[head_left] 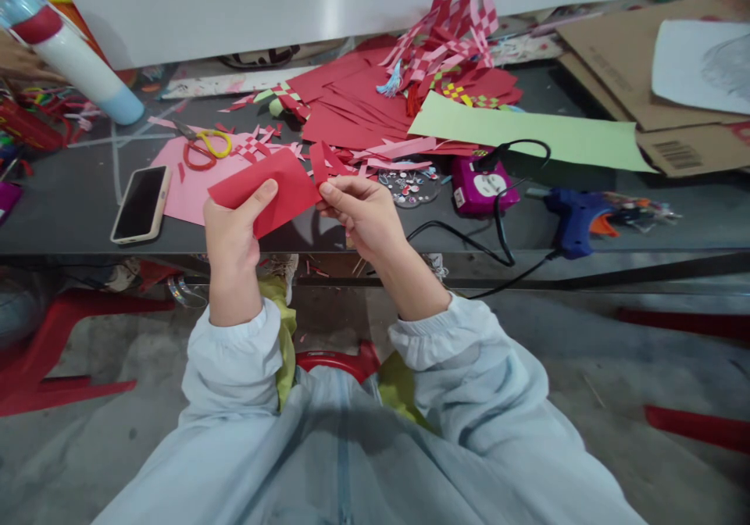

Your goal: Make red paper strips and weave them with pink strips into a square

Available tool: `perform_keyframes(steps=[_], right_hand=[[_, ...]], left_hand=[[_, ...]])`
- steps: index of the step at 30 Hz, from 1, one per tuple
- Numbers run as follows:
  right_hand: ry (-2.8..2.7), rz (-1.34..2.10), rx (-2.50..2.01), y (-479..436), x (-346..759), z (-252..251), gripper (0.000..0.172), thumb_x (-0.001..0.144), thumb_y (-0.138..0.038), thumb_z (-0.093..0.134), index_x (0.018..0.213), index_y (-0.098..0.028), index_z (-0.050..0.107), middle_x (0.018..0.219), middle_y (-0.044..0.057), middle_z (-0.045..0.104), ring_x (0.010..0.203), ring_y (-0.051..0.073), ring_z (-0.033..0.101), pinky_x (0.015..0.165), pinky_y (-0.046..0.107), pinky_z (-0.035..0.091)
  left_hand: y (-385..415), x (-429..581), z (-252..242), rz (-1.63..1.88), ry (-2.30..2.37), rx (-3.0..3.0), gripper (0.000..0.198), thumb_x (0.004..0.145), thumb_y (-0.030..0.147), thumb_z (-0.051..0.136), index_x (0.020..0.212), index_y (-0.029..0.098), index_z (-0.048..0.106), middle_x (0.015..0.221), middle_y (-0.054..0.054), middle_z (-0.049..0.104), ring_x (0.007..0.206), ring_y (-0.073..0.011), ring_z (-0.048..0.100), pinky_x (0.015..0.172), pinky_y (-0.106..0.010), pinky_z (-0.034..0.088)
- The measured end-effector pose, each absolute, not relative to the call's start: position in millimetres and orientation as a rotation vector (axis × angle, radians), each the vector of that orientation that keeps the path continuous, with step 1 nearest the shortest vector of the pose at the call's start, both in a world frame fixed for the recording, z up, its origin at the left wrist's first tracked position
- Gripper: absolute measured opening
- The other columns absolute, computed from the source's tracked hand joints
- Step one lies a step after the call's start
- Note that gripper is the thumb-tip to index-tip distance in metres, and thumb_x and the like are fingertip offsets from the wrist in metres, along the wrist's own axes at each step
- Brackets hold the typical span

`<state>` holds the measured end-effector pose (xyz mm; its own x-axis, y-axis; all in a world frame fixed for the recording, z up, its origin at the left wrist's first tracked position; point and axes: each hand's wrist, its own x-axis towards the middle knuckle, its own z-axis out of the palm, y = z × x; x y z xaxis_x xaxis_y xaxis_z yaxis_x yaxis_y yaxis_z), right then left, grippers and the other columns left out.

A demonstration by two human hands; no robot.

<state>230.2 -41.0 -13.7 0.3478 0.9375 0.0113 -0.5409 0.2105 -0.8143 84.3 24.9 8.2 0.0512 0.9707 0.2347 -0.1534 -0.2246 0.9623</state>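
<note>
My left hand [234, 232] grips a piece of red paper [287, 193], thumb on top and fingers underneath. At the paper's right corner, my right hand [363, 212] is closed in a pinch on a narrow red paper strip [318, 164]. Whether this strip is joined to the larger piece, I cannot tell. Both hands are raised over the front edge of the dark table. Beyond them lie scissors [202, 155] with red and yellow handles, on a pink sheet [181, 201]. Woven pink and red strips [258, 146] are scattered beside them.
A phone [141, 205] and a bottle [76, 56] are at left. Red sheets [357, 103] pile up behind, near a green sheet [527, 134]. On the right are a purple power block [483, 185], a blue glue gun [574, 220] with its black cord, and cardboard [615, 64].
</note>
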Motion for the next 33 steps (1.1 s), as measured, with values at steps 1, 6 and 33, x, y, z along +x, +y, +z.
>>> perform_keyframes(steps=[1, 6, 33], right_hand=[[-0.584, 1.111, -0.82, -41, 230, -14, 0.035, 0.049, -0.047, 0.092, 0.066, -0.023, 0.074, 0.062, -0.005, 0.069, 0.058, 0.006, 0.062, 0.06, 0.021, 0.054], [-0.581, 1.109, -0.784, -40, 229, -17, 0.031, 0.052, -0.045, 0.091, 0.067, -0.023, 0.074, 0.063, -0.006, 0.07, 0.059, 0.006, 0.064, 0.059, 0.019, 0.055], [-0.543, 1.087, -0.886, -42, 243, -6, 0.035, 0.056, -0.044, 0.09, 0.068, -0.02, 0.067, 0.065, -0.005, 0.067, 0.059, 0.006, 0.064, 0.057, 0.017, 0.054]], left_hand=[[25, 84, 8, 1.394, 0.925, 1.291, 0.049, 0.049, 0.04, 0.093, 0.088, 0.017, 0.074, 0.097, -0.006, 0.075, 0.096, -0.0269, 0.072, 0.094, -0.047, 0.06], [25, 84, 8, 1.411, 0.923, 1.293, 0.05, 0.048, 0.04, 0.094, 0.088, 0.016, 0.074, 0.096, -0.006, 0.075, 0.097, -0.0272, 0.072, 0.095, -0.046, 0.059], [46, 74, -4, 1.388, 1.062, 1.389, 0.047, 0.055, 0.041, 0.088, 0.091, 0.018, 0.069, 0.1, -0.008, 0.073, 0.1, -0.0277, 0.07, 0.098, -0.049, 0.057]])
